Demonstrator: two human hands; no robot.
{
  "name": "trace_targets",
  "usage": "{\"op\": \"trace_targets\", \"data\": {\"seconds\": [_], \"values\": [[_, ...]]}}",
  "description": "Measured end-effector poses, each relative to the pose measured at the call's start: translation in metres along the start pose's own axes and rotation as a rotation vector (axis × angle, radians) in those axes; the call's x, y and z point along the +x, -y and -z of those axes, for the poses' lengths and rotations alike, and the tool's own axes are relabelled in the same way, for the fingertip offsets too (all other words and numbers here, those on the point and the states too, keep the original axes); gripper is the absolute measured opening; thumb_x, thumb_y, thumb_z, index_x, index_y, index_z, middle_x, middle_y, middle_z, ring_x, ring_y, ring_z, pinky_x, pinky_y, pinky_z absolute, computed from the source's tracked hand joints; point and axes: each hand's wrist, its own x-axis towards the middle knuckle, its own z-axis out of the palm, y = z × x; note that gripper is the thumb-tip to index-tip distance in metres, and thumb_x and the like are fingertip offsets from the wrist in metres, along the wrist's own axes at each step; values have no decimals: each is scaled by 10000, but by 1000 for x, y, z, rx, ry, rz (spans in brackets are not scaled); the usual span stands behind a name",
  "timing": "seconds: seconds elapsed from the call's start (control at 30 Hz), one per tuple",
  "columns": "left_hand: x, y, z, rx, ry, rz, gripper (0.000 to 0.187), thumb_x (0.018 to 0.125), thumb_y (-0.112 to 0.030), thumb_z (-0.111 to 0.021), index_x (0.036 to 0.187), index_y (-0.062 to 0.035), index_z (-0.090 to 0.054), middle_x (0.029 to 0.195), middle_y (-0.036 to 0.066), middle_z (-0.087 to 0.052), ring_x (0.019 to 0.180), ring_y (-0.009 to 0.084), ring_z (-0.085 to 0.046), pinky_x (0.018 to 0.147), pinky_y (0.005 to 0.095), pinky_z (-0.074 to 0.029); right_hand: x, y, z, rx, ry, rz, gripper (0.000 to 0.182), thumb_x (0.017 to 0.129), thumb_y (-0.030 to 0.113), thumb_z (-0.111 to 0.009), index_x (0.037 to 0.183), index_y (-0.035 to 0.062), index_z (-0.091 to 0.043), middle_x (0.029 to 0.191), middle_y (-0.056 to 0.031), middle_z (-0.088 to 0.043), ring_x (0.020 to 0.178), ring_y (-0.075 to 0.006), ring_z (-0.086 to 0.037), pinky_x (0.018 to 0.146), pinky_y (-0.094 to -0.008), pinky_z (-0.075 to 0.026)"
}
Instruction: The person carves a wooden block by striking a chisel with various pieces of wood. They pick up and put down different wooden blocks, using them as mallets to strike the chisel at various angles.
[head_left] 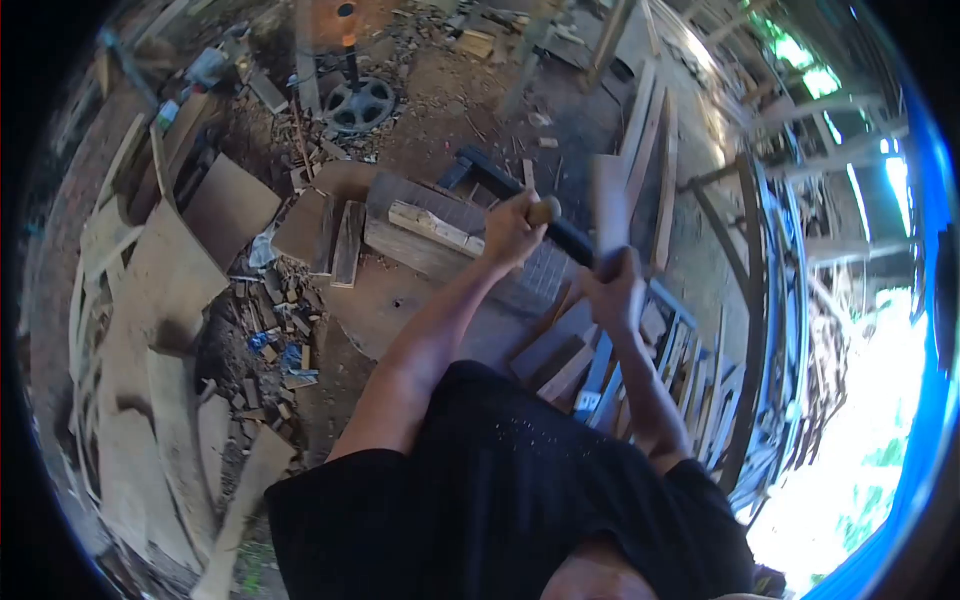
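Tool held two-handed over the scrap wood.
Left hand (512,228) is clamped on the wooden handle (545,210), right hand (615,290) on the dark shaft (572,240); grip should be kept firm.

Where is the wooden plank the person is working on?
In the head view, the plank stands upright right of centre, gripped low down by one hand, with the dark tool in the other hand just beside it.

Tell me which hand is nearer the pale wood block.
Left. The left hand, closed on a wooden handle, is just right of the pale wood block; the right hand is farther right, by the upright plank.
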Motion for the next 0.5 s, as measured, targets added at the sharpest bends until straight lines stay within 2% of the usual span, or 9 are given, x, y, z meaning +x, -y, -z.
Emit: {"op": "trace_targets", "data": {"seconds": [0.03, 0.1, 0.13, 0.2, 0.27, 0.33, 0.4, 0.43, 0.5], "values": [[1, 2, 0, 0, -10, -22, 210, 753, -172, -707, 787, -99, -513, 685, 123, -578, 684, 364, -605, 581, 428, -457, 9, 9, 7, 10, 0, -207, 285, 739, 87, -715, 951, 49, -527, 759, -66, -583, 663, -129, -584, 524, -296, -493], [0, 4, 1, 24, 7, 22, 210, 748, -167, -710, 782, -98, -514, 688, 125, -581, 691, 366, -606, 582, 431, -456, 18, 48, 43, 521, -277, -436, 498, 755, 105, -707, 1199, 59, -488, 854, -53, -557, 621, -136, -534, 595, -299, -481], [2, 3, 1, 41, 32, 39, 210, 744, -163, -712, 777, -97, -515, 692, 127, -583, 697, 368, -606, 582, 434, -455, 20, 58, 52, 644, -463, -296, 474, 795, 61, -658, 1228, 57, -466, 843, -55, -562, 615, -108, -531, 558, -268, -469], [2, 2, -1, 30, 30, 35, 210, 742, -160, -711, 773, -95, -514, 696, 128, -586, 699, 369, -607, 582, 438, -454, 19, 45, 31, 747, -876, -136, 513, 805, 55, -640, 1277, 73, -440, 845, -51, -567, 606, -120, -526, 565, -269, -468], [4, 0, -1, 19, 18, 24, 209, 740, -157, -709, 769, -92, -512, 701, 130, -589, 702, 369, -608, 583, 442, -452, -28, -22, -20, -235, -474, 292, 548, 723, 120, -747, 1198, 51, -482, 824, -88, -596, 635, -207, -598, 621, -357, -522], [0, 0, 0, 14, 66, 31, 211, 742, -153, -707, 765, -88, -508, 703, 128, -593, 704, 371, -608, 580, 443, -449, -33, 1, -36, 227, 287, -366, 570, 693, 178, -774, 1169, 36, -494, 792, -74, -591, 668, -230, -602, 642, -386, -510], [5, 1, 0, 2, 75, 45, 215, 741, -150, -707, 757, -85, -504, 697, 130, -593, 696, 370, -609, 575, 442, -447, -9, 22, 0, 182, 95, -278, 521, 722, 169, -756, 1161, 48, -503, 748, -51, -567, 669, -180, -583, 611, -349, -482], [1, 2, 1, -17, 99, 17, 213, 742, -151, -706, 756, -85, -504, 692, 132, -591, 692, 368, -609, 573, 439, -446, -2, 29, 20, 387, 50, -469, 468, 743, 151, -739, 1148, 49, -527, 731, -40, -541, 688, -138, -557, 603, -299, -473], [-4, 4, -1, -18, 127, -32, 216, 742, -153, -707, 752, -84, -502, 678, 132, -586, 675, 366, -607, 568, 438, -443, 16, 60, 44, 680, -488, -173, 431, 755, 144, -728, 1133, 40, -551, 719, -38, -535, 688, -126, -546, 589, -240, -463]]}}
